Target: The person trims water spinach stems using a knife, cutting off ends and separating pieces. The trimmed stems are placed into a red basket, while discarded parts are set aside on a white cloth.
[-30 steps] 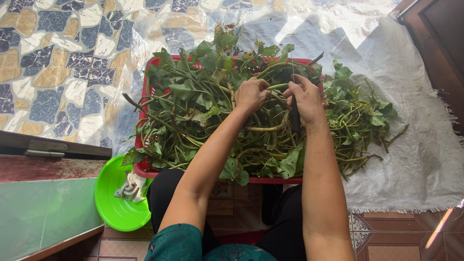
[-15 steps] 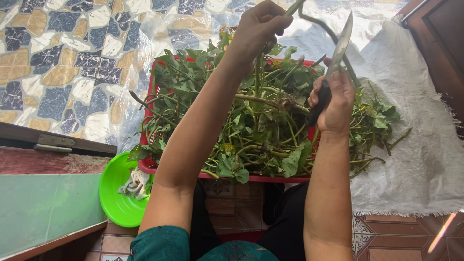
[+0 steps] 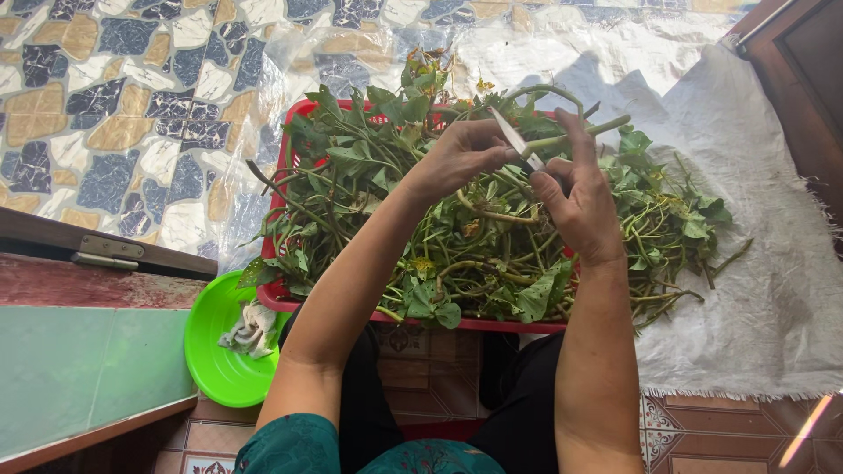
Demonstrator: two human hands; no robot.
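A red plastic basket is heaped with leafy green vine stems, some spilling off to the right. Both hands hover over the heap. My left hand pinches one long green stem that sticks out to the right and arcs back over the pile. My right hand grips a small knife, blade pointing up and left, lying against that stem right beside my left fingers.
A white woven sheet lies under the basket's right side, with clear plastic film over the mosaic floor behind. A bright green bowl holding a crumpled rag sits at my left knee. A ledge stands at left, a wooden door at the upper right.
Both hands dug into the pile, lifted high with a stem and the knife, then came down and closer together. The blade now rests on the stem.
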